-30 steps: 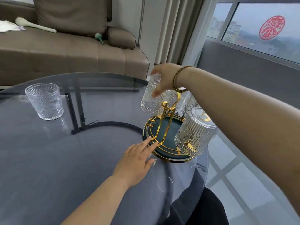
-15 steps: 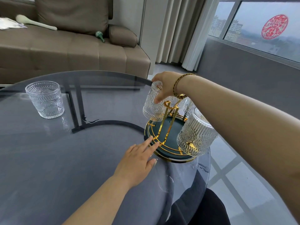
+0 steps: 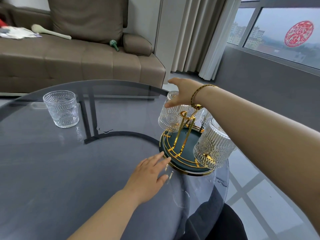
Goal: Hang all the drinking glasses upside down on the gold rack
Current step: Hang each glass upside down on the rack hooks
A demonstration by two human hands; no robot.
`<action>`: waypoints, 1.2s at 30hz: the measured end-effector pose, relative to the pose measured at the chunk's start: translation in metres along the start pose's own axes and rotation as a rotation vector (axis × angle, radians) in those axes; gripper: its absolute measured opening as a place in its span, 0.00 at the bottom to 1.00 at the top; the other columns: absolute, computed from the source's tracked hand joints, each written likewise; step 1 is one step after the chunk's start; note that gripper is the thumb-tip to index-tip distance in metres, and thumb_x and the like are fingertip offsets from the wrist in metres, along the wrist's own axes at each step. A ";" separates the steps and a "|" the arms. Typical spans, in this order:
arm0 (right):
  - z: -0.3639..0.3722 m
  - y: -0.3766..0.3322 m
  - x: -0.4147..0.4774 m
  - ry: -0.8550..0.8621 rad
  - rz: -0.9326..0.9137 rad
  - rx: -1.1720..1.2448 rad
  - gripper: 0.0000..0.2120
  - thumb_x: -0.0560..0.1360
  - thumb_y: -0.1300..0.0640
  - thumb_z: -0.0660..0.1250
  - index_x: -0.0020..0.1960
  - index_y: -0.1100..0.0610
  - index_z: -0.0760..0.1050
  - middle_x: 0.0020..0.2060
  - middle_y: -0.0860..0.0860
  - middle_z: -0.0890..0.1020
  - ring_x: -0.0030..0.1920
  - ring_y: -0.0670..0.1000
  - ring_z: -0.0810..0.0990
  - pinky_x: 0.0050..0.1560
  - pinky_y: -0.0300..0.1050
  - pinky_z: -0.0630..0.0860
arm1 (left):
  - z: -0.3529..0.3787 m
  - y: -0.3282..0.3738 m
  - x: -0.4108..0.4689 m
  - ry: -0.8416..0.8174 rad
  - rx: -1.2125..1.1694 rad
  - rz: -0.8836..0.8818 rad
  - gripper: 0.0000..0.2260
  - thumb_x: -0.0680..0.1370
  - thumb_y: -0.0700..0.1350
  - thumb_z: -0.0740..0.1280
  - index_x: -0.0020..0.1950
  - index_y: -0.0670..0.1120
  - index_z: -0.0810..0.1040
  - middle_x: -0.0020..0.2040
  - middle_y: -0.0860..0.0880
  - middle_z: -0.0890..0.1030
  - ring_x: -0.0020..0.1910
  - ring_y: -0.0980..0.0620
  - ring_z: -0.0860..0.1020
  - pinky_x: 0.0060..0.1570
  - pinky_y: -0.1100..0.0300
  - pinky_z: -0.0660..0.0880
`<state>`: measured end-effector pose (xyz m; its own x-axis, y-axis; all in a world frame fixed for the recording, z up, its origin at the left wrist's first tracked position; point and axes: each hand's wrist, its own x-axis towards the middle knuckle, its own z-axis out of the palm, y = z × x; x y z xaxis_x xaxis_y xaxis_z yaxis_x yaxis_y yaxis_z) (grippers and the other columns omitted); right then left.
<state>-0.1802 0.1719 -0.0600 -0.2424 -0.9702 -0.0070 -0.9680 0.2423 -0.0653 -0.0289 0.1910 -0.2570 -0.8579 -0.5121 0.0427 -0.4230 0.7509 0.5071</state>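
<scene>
Left hand: your left hand lies flat on the glass table, fingers spread and loosely extended, the fingertips touching or all but touching the near rim of the rack's dark green base. It holds nothing; it looks to be steadying the rack.

Gold rack: the gold rack stands at the table's right edge, close to the drop. Its thin wire prongs will likely flex and ring if knocked, so keep that bracing hand where it is.

Nearest hung glass: an inverted ribbed glass sits on a near prong, partly behind your right forearm. At least one more shows behind it, mostly hidden.

Right hand: your right hand is opened wide above the far hung glass, thumb lifted away, fingers resting lightly on its upturned base or just coming off; I cannot tell which. It is not gripping it.

Remaining glass: one upright glass stands on the far left of the table, well apart from the rack.

Handling: judge it thick, fairly heavy, rigid and breakable; the embossed ribs should give grip. Take it around the side wall with thumb opposite fingers, turn it over, and lower the mouth over a free prong gently.
</scene>
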 end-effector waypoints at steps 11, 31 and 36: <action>0.029 -0.082 0.003 0.176 -0.169 0.197 0.12 0.71 0.55 0.64 0.52 0.59 0.75 0.54 0.55 0.79 0.54 0.55 0.76 0.55 0.45 0.71 | -0.071 -0.070 -0.067 0.414 0.046 -0.300 0.12 0.75 0.41 0.62 0.58 0.44 0.76 0.61 0.47 0.77 0.63 0.48 0.71 0.62 0.55 0.64; 0.186 -0.217 0.132 -0.003 0.098 0.924 0.48 0.63 0.50 0.73 0.71 0.54 0.46 0.69 0.57 0.64 0.66 0.58 0.66 0.62 0.53 0.68 | -0.092 -0.169 -0.098 0.510 0.163 -0.517 0.17 0.76 0.49 0.60 0.64 0.46 0.69 0.70 0.48 0.67 0.71 0.50 0.60 0.66 0.58 0.49; 0.192 -0.230 0.152 -0.018 0.097 1.011 0.50 0.62 0.51 0.73 0.71 0.50 0.42 0.68 0.54 0.66 0.65 0.57 0.67 0.61 0.53 0.68 | -0.089 -0.171 -0.098 0.558 0.165 -0.508 0.16 0.75 0.48 0.63 0.61 0.46 0.72 0.68 0.46 0.69 0.70 0.49 0.63 0.64 0.59 0.49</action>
<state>0.0180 -0.0328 -0.2371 -0.3077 -0.9488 -0.0712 -0.4333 0.2064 -0.8773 0.1534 0.0756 -0.2714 -0.2908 -0.9120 0.2891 -0.8010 0.3974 0.4477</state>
